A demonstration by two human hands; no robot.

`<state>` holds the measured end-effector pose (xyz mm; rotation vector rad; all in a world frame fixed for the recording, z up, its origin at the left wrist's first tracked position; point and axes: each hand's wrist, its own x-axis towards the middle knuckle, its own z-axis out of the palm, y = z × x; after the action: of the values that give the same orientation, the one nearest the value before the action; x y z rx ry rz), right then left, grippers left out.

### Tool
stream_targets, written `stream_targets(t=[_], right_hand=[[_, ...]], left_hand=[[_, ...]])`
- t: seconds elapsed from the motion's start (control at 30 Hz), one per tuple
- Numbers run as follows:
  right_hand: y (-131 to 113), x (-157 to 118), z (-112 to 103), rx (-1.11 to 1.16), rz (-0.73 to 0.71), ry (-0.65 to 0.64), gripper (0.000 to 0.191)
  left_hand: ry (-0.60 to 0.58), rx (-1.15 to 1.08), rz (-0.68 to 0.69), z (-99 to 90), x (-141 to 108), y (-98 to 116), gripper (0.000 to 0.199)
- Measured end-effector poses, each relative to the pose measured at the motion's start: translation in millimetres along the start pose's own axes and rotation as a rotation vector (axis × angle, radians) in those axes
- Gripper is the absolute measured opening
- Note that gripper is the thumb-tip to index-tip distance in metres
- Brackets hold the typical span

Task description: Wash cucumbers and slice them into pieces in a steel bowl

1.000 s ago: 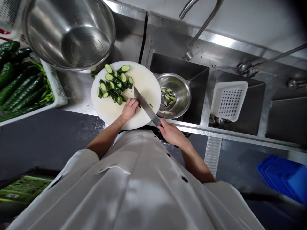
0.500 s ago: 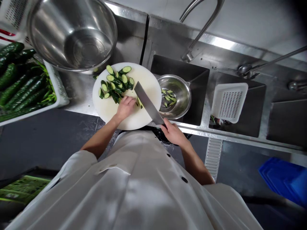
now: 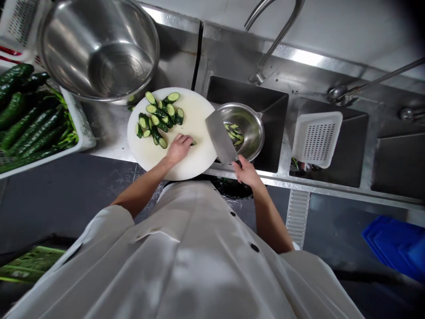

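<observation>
On the round white cutting board (image 3: 202, 150) my left hand (image 3: 179, 148) has its fingers curled over a cucumber piece (image 3: 193, 143), most of which they hide. Several cut cucumber chunks (image 3: 159, 116) with pale slanted ends lie above that hand. My right hand (image 3: 246, 171) grips the dark handle of a cleaver (image 3: 222, 137). Its broad blade is tilted across the board's right edge, overlapping the rim of a steel bowl (image 3: 257, 133). Thin cucumber slices (image 3: 235, 133) lie inside the bowl, partly behind the blade.
A large steel basin (image 3: 99, 48) stands behind the board at left. Whole cucumbers (image 3: 31, 119) fill a white crate (image 3: 84, 128) at far left. A faucet (image 3: 282, 35) arches over the sinks; a white perforated basket (image 3: 317, 139) sits in the right one. Blue containers (image 3: 395, 246) are lower right.
The cleaver has moved right, from over the board to the bowl's edge. Slices beside my left hand have left the board, and the bowl holds more slices. My left hand has shifted slightly right.
</observation>
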<state>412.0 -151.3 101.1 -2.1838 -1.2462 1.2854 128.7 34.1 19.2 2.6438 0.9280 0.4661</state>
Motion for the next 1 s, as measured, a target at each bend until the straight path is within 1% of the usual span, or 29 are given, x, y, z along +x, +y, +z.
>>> stream_targets(t=[0.07,0.1,0.17,0.23,0.33,0.43,0.5,0.57,0.63,0.7,0.87,1.0], right_hand=[[7,-1,-12,0.044,0.037,0.052,0.024],[10,-3,-17,0.040,0.050,0.077,0.023],[11,-10,-21,-0.021,0.070,0.120,0.025],[7,-20,-19,-0.130,0.070,0.126,0.029],[-10,-35,-2,-0.324,-0.017,0.071,0.033],[-31,-49,17,-0.507,-0.075,-0.060,0.036],[-44,-59,21,-0.602,-0.072,-0.139,0.037],[-53,-69,17,-0.660,-0.068,-0.177,0.036],[-59,-75,10,-0.684,-0.067,-0.200,0.035],[-64,-75,6,-0.677,-0.069,-0.224,0.034],[-72,-62,14,-0.623,-0.077,-0.249,0.033],[-72,-63,17,-0.628,-0.069,-0.248,0.032]], left_hand=[[0.045,-0.023,-0.025,14.5,-4,14,0.029],[0.069,-0.029,-0.033,18.9,-7,17,0.030],[0.105,-0.047,-0.025,22.7,-16,18,0.034],[0.120,-0.067,-0.003,21.9,-22,14,0.035],[0.081,-0.092,0.046,19.1,-21,8,0.030],[0.018,-0.074,0.100,19.0,-11,8,0.027],[-0.011,-0.033,0.120,20.4,-5,9,0.026],[-0.028,0.007,0.124,22.1,-2,11,0.025],[-0.028,0.025,0.119,23.6,-1,11,0.026],[-0.021,0.016,0.108,24.3,-2,11,0.026],[-0.024,-0.032,0.127,21.8,-5,8,0.029],[-0.029,-0.068,0.120,19.3,-7,9,0.032]])
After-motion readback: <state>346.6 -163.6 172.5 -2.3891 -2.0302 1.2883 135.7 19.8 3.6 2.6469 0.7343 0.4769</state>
